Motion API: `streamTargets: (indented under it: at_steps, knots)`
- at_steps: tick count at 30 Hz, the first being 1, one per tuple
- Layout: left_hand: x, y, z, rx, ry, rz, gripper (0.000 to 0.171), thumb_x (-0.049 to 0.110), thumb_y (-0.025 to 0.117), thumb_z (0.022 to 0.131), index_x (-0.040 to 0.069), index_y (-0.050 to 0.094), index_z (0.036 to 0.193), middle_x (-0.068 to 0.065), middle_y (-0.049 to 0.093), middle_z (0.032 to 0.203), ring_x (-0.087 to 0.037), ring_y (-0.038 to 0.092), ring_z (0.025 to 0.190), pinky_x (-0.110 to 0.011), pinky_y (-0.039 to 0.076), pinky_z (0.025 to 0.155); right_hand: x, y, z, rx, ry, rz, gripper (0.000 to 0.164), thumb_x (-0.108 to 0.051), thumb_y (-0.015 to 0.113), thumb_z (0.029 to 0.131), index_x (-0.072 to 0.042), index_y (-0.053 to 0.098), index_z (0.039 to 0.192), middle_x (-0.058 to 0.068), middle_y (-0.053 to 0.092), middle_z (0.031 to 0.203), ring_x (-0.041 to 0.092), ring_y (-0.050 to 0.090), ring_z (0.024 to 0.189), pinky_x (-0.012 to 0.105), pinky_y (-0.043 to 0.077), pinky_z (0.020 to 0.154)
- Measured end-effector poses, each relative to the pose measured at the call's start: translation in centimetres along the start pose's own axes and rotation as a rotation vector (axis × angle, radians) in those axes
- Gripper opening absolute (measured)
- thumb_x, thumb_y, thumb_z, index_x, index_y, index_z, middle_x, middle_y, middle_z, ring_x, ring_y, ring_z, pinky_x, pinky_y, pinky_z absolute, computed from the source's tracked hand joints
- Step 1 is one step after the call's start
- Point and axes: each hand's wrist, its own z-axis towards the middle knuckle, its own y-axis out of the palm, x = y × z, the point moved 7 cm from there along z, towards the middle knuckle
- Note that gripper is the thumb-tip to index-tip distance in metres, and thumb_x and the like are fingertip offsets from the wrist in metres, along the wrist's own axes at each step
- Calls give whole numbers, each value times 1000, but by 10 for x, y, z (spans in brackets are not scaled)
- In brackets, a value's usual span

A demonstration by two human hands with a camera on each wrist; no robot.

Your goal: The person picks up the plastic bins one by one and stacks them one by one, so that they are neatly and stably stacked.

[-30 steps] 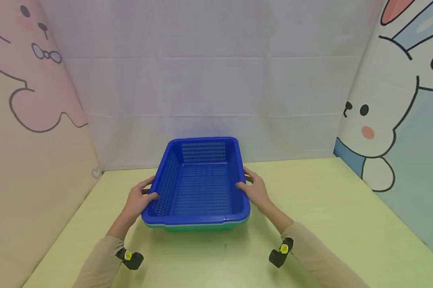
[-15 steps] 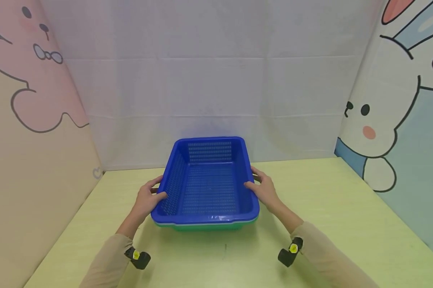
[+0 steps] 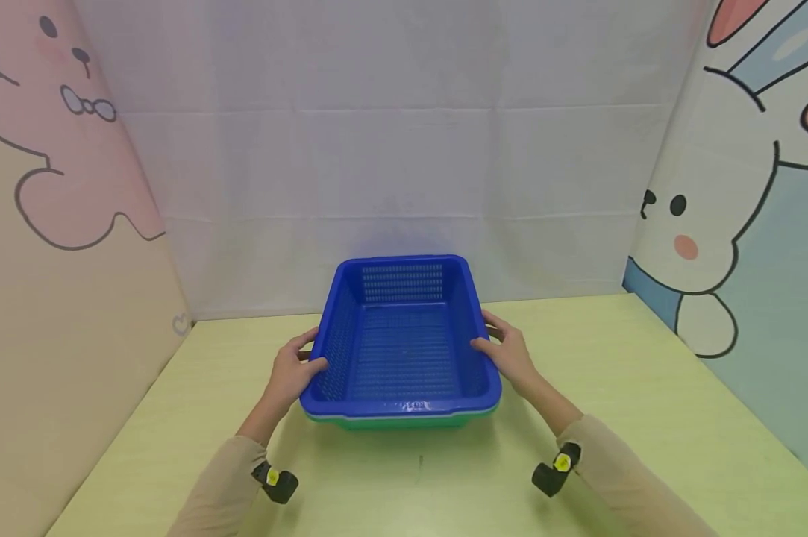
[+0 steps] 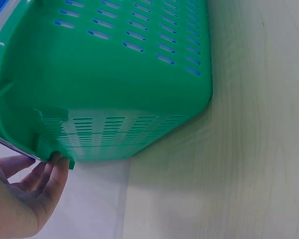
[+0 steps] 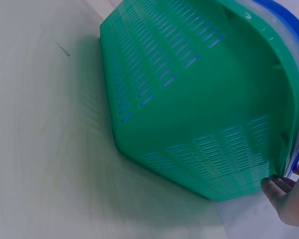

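A blue plastic basket (image 3: 404,350) with slotted walls sits nested in a green basket (image 3: 404,423), upright on the table. Between their rims a thin pale rim (image 5: 289,59) shows. At the stack's left side my left hand (image 3: 291,371) grips the rims, thumb over the blue edge and fingers curled underneath. My right hand (image 3: 509,358) holds the opposite side the same way. In the left wrist view the fingertips (image 4: 60,167) are tucked under the green rim. The right wrist view has the green slotted wall (image 5: 214,89) filling much of the picture.
The pale yellow-green table (image 3: 645,388) carries the stack near its middle. A white cloth backdrop (image 3: 404,149) hangs behind, close to the stack's far end. Cartoon-printed panels stand at left (image 3: 74,298) and right (image 3: 766,298). Each sleeve bears a small black wrist camera (image 3: 279,483).
Both hands have moved to the right with the stacked baskets between them, in a steady slide across the table. The grip on the rims looks the same.
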Motion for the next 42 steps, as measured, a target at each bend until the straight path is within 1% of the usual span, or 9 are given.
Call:
streamTargets:
  at_steps: [4,9,15,20,25,30,34,38,42]
  knots:
    - [3,6,-1,8,-6,-21,60,-1,55,77,0,40,135,-24,48,123,-34,54,101,-37,54,70,3,-6,0,9,10,35,59,0,58,79,5,38,134,26,47,128,36,47,117,39,48,86]
    - [8,13,-2,22,9,-25,60,-2,56,75,-2,41,133,-24,47,123,-34,55,100,-38,54,71,6,-14,-1,10,28,89,59,2,58,79,5,37,135,27,46,129,35,45,118,29,49,84]
    - [13,22,-3,15,15,-24,60,-1,56,76,-3,40,134,-21,45,127,-34,54,101,-38,54,72,8,-23,-2,7,24,88,60,1,58,81,4,36,136,26,43,131,34,43,120,20,47,83]
    - [15,28,-3,19,23,-22,61,-2,57,75,-3,40,134,-21,46,127,-33,55,100,-37,54,71,9,-29,-1,1,4,69,59,0,59,81,5,36,135,27,44,131,35,43,120,13,45,78]
    - [16,34,-2,11,13,6,63,1,59,75,-2,39,135,-21,46,126,-32,56,100,-37,54,71,13,-35,0,-6,10,66,60,-1,59,81,4,36,136,26,43,131,36,42,119,13,45,76]
    - [14,37,-1,-3,15,6,64,0,59,75,-2,38,135,-21,43,130,-34,55,102,-39,54,72,14,-37,0,-10,17,67,61,-3,59,81,2,36,137,25,43,133,35,41,120,14,46,76]
    - [17,40,-1,5,30,10,63,-1,59,75,-4,38,135,-22,44,130,-35,55,102,-39,54,72,15,-40,-2,-18,30,86,61,-3,58,82,1,34,138,25,42,133,35,41,120,14,46,76]
    - [17,42,-1,9,31,29,63,0,59,75,-3,39,134,-22,45,127,-35,56,101,-40,54,71,14,-41,-5,-26,44,96,61,-4,58,84,0,33,139,25,41,134,35,40,121,14,46,76]
    - [16,42,-1,5,24,23,63,1,59,75,-3,38,135,-22,45,127,-35,56,102,-40,54,72,14,-43,-5,-26,42,94,61,-6,58,85,0,32,139,25,41,134,35,40,121,15,46,77]
